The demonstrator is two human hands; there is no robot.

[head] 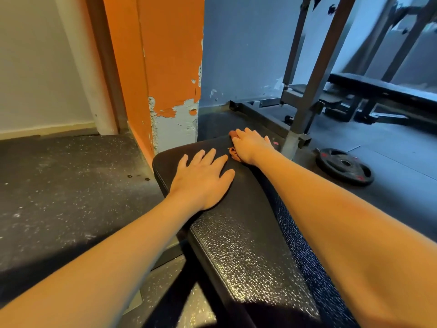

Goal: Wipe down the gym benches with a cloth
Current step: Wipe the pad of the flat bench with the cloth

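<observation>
Worktop (248, 245): black, padded, pebbled; far end just beside the pillar (165, 67).
Cloth (234, 154): orange, bunched on the worktop, right of the pillar.
Hands: left hand (203, 178) flat on the worktop; right hand (251, 144) presses the cloth.
Floor (59, 185): dark, speckled; plate (344, 166) lies flat, well right of the pillar.

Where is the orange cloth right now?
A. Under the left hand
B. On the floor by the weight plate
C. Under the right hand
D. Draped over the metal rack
C: the cloth peeks out from under the right hand near the far end of the bench, while the left hand lies flat on bare padding.
</observation>
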